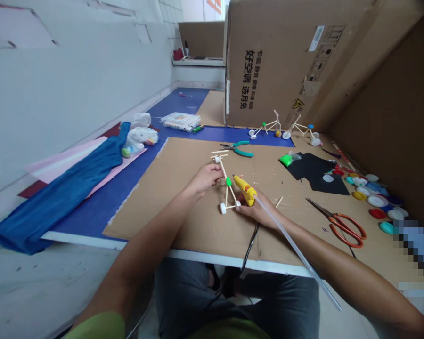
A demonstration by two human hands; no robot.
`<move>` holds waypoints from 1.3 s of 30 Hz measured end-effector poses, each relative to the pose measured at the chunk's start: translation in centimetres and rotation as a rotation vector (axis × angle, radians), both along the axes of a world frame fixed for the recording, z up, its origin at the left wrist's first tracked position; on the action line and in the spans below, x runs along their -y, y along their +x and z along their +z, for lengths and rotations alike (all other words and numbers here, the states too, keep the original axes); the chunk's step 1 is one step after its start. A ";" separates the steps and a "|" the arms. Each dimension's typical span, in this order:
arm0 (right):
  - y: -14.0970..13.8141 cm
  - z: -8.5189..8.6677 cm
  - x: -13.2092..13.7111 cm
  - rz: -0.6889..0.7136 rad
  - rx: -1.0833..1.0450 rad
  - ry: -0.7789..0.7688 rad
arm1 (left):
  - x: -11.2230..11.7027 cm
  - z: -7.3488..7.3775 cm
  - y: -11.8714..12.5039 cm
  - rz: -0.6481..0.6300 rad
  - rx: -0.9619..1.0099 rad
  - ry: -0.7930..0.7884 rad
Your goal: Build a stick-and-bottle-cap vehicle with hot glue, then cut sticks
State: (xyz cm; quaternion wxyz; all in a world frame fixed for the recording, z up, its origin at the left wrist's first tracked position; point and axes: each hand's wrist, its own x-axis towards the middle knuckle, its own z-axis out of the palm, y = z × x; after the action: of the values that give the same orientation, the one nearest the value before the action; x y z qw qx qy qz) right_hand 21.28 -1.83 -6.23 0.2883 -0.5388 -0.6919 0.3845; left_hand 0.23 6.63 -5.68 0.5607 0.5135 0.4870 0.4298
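My left hand (207, 180) pinches the side of a small tricycle model (223, 168) made of thin wooden sticks. A green clay-like blob serves as its seat (228, 181), with white wheels at both ends. In my right hand (259, 209) is a yellow glue gun (245, 188), its nozzle pointing left near the green seat. A long clear glue stick (293, 242) extends from the back of the gun over my right forearm. Fingers of my right hand also reach the model's near right wheel (237, 204). A black cord (249, 249) hangs over the table's front edge.
Pliers (243, 149) lie beyond the model. Orange-handled scissors (344, 226), black sheets (321, 172) and several bottle caps (377, 201) are at right. Two similar stick models (298, 125) stand by a large cardboard box (279, 61). Blue cloth (74, 188) and plastic bags (139, 136) lie left.
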 end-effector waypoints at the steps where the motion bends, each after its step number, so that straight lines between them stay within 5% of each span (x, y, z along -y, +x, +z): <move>1: 0.0 0.0 0.0 -0.002 0.005 0.003 | 0.0 0.0 0.0 0.001 -0.001 0.001; 39: 0.4 -0.8 -0.3 0.027 -0.015 0.006 | 0.3 0.4 0.1 0.002 0.002 -0.030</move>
State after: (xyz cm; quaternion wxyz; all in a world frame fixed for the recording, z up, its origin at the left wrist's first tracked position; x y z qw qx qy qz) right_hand 21.65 -1.49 -7.04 0.2901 -0.5256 -0.6979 0.3904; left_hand 0.29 6.34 -5.24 0.5684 0.5042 0.4933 0.4234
